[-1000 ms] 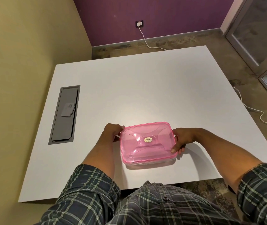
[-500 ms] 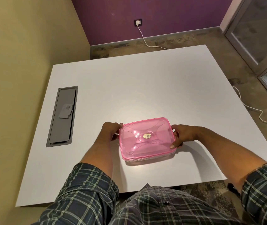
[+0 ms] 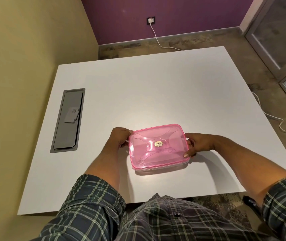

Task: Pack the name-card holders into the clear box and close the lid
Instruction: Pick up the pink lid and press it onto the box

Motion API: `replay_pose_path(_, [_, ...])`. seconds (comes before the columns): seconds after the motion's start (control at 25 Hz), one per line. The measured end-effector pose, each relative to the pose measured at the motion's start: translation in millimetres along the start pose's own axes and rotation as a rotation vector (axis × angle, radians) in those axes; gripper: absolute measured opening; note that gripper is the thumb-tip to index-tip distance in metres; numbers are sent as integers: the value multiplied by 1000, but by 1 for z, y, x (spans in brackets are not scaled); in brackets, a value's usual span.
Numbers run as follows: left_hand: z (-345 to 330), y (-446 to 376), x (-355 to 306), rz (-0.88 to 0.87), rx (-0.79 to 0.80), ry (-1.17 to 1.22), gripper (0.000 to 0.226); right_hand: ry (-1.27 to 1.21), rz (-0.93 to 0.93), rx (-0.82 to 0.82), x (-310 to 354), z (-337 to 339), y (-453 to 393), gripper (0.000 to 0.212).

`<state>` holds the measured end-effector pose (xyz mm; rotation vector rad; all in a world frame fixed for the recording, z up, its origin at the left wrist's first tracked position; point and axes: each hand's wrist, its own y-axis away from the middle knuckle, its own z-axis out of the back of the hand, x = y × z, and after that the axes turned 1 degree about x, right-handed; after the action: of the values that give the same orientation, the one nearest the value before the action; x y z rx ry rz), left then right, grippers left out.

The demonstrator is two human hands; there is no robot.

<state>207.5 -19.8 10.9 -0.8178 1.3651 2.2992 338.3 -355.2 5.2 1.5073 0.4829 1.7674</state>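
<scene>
A clear box with a pink see-through lid (image 3: 158, 146) sits on the white table (image 3: 156, 94), near its front edge. The lid lies flat on top of the box and carries a small gold sticker at its middle. My left hand (image 3: 120, 140) grips the box's left end with curled fingers. My right hand (image 3: 198, 144) grips the right end, thumb on the lid's rim. No name-card holders are visible on the table; what is inside the box cannot be made out through the lid.
A grey cable hatch (image 3: 68, 120) is set into the table at the left, with a white card lying on it. A white cable (image 3: 158, 38) runs from a wall socket across the floor behind the table. A glass door stands at the right.
The box and both hands have shifted slightly away from me on the table. Both hands keep their hold on its ends.
</scene>
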Motion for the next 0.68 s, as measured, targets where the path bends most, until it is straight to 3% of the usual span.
replay_pose_path(0.12, [1, 3, -1, -9, 3, -12, 6, 40, -25, 31, 3, 1, 0, 83])
replay_pose_path(0.4, [11, 8, -2, -95, 121, -177, 26, 123, -32, -11, 4, -4, 0, 87])
replay_pose_path(0.68, [10, 3, 8, -113, 86, -183, 31, 95, 8, -50, -2, -10, 6, 91])
